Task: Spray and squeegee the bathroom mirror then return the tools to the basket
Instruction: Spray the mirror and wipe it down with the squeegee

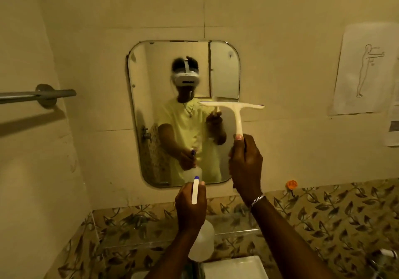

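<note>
Head view: before the rounded-corner mirror (164,114), the right hand (245,162) wraps a white plastic T-shaped squeegee (235,110) at its right edge. Below it, the left hand (191,205) grips a translucent spray bottle (201,242), partly hidden.

Left hand (190,205) hides most of the spray bottle (201,244), sink (235,268) cut by bottom edge, towel bar (36,95) cut by left edge.

Leaf-patterned ledge (323,224); orange object (291,184) above.
</note>
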{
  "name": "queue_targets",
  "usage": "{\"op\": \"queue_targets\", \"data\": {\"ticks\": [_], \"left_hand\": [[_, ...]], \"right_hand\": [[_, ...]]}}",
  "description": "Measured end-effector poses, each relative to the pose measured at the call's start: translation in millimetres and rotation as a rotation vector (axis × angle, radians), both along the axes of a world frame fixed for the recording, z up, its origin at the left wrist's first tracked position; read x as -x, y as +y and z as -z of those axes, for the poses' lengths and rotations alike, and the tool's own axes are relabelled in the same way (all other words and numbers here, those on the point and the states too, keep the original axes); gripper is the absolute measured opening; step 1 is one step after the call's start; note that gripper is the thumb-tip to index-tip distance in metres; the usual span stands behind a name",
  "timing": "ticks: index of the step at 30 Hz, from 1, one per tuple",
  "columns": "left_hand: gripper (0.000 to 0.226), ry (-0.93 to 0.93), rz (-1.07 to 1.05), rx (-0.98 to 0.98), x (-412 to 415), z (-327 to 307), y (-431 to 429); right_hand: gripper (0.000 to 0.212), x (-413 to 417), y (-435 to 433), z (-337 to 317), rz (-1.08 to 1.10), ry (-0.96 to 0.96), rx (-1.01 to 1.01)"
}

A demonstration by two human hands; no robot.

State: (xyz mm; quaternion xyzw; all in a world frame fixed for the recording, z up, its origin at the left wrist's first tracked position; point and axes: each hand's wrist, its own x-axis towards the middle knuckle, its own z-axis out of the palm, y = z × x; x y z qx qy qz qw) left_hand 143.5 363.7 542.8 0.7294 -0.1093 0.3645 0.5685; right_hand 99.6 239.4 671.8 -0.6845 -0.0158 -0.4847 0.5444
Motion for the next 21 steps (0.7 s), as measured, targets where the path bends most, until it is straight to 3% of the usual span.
{"op": "queue_targets", "data": {"ticks": [5, 9, 21], "left_hand": [[0.032, -0.011, -0.034, 0.015, -5, -2, 18], [0.026, 0.006, -0.035, 0.043, -8, -3, 24], [0.016, -0.062, -0.022, 0.066, -6, -5, 44]], "right_hand": [[0.023, -21, 9, -106, 0.005, -0.137, 0.076], [0.025, -34, 26, -157, 0.023, -0.135, 0.117], [0.037, -56, 60, -184, 0.021, 0.004, 0.154]]}}
